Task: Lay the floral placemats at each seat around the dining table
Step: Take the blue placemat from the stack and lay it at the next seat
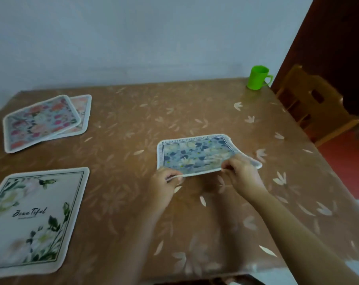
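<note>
While the white leafy placemat (34, 219) lies flat at the near left edge of the table (133, 112), your left hand (166, 182) pinches the near edge of the blue floral placemat (195, 155). Your right hand (241, 171) grips its near right corner, fingers curled. That mat sits right of the table's centre, its near edge seemingly lifted, though blur hides the gap. Toward the far left corner two pink floral placemats (40, 122) overlap. At the far right corner stands a green cup (258, 78).
</note>
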`<state>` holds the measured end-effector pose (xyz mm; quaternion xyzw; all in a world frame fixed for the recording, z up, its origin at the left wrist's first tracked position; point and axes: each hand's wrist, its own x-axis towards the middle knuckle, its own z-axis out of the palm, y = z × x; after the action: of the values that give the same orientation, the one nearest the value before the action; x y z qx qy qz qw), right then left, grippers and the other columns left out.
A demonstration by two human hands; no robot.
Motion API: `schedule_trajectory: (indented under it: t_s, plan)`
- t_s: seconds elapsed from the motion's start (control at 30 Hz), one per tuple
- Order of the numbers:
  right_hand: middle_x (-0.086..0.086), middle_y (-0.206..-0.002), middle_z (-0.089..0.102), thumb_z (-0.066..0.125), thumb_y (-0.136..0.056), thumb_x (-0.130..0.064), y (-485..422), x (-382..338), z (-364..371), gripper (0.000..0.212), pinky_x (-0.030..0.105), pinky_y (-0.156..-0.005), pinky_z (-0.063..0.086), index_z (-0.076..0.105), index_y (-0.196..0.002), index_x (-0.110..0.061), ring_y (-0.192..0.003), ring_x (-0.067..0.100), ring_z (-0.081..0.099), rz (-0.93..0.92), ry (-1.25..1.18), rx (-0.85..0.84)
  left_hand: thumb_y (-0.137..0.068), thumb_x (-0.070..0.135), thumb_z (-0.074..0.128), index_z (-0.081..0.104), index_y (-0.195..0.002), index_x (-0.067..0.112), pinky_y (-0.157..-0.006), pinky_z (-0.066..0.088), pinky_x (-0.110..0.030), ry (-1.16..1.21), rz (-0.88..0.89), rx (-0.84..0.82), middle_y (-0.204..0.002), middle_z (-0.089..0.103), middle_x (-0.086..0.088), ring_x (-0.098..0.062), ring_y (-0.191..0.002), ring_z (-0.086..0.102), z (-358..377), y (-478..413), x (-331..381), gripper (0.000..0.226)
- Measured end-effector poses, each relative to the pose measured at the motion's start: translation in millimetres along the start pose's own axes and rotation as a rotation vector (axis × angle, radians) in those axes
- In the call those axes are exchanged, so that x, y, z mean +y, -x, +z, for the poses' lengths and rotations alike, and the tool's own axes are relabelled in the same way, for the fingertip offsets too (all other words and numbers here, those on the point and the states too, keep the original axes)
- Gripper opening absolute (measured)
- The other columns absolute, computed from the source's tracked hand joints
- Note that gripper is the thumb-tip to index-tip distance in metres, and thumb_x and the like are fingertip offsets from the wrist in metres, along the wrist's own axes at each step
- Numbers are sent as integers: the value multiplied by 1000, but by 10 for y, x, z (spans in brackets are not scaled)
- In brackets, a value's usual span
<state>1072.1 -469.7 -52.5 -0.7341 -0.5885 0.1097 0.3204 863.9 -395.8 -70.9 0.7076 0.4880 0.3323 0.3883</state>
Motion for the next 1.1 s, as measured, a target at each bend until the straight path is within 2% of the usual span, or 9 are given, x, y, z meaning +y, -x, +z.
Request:
schedule_trajectory:
  t_s: [0.07, 0.13, 0.23, 0.3, 0.37, 0.53, 0.7, 0.93, 1.1]
  plan:
    - [12, -80, 61, 64, -72, 9, 238, 247, 183, 10, 16, -64, 31, 62, -73, -1, -76, 23, 55, 16, 8, -137, -71, -3, 71, 71, -75, 6, -66, 37, -4, -30, -66, -50, -78, 63, -6, -15, -74, 58, 192, 224, -241, 10]
    - [13, -80, 60, 63, -73, 10, 458, 421, 338, 10, 22, -68, 36, 61, -73, -1, -80, 29, 57, 33, 8, -221, -70, -4, 72, 71, -74, 6, -67, 37, -4, -44, -131, -88, -79, 64, -7, -17, -75, 59, 335, 437, -446, 11]
    - [15, -84, 59, 61, -76, 8, 648, 555, 490, 8, 38, -73, 44, 61, -75, 0, -83, 32, 55, 20, 17, -280, -68, -5, 72, 70, -75, 6, -76, 45, -21, -83, -173, -101, -80, 60, -2, -23, -79, 60, 470, 630, -631, 13]
    - [17, -83, 58, 63, -75, 7, 705, 587, 535, 7, 42, -71, 48, 61, -76, 1, -83, 33, 56, -17, 34, -299, -69, -5, 72, 70, -75, 5, -75, 47, -32, -114, -167, -105, -80, 58, -1, -24, -81, 59, 507, 672, -683, 12]
    - [18, -81, 60, 67, -72, 7, 757, 613, 551, 8, 42, -68, 50, 63, -76, 1, -81, 35, 58, -59, 62, -302, -69, -3, 73, 70, -75, 7, -72, 46, -29, -176, -115, -108, -80, 58, 1, -21, -80, 57, 532, 691, -725, 12]
    - [18, -77, 60, 73, -67, 2, 821, 692, 559, 13, 41, -62, 52, 62, -75, 0, -73, 36, 59, -106, 142, -269, -67, -2, 74, 70, -74, 8, -73, 35, -7, -250, -52, -80, -83, 63, -3, -13, -80, 53, 575, 737, -783, 13]
    - [17, -78, 59, 72, -67, -1, 780, 722, 568, 14, 41, -67, 49, 61, -75, 0, -75, 35, 57, -101, 146, -285, -67, 1, 75, 68, -77, 9, -77, 38, -30, -382, 7, -115, -89, 62, -6, -23, -87, 55, 604, 770, -793, 14]
    - [15, -82, 58, 68, -71, -6, 825, 730, 604, 11, 41, -71, 45, 60, -76, -1, -82, 31, 54, -28, 140, -281, -72, 7, 74, 67, -80, 11, -77, 36, -28, -414, -16, -89, -89, 63, -3, -21, -88, 55, 636, 846, -784, 11]
    - [12, -84, 57, 67, -72, -9, 988, 737, 574, 11, 37, -75, 44, 59, -77, -3, -86, 28, 53, -7, 122, -315, -72, 5, 73, 67, -77, 10, -77, 43, -34, -399, -13, -109, -86, 64, -4, -23, -85, 56, 625, 968, -746, 9]
